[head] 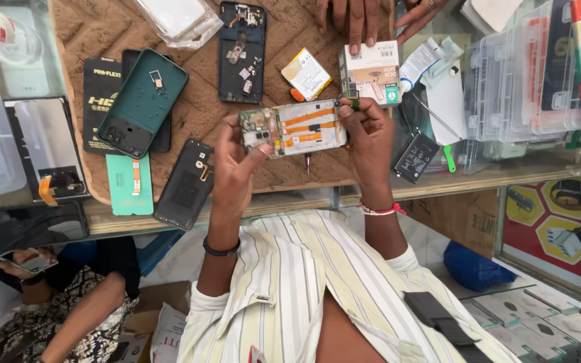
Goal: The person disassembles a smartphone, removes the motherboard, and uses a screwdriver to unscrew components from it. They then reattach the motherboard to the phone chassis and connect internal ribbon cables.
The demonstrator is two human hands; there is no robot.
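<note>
Both hands point(237, 161) point(369, 131) on opened phone point(295, 128)

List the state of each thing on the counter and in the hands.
Opened phone: back off, held level in both hands.
Left hand: gripping the phone's left end.
Right hand: gripping its right end.
Second opened phone: flat on the mat, insides showing.
Green back cover: off, lying inside up.
Small box: closed.

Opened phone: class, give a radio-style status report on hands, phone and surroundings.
Left hand and right hand grip opened phone at its ends, above mat. Small box just beyond; another person's hands behind it.
</note>
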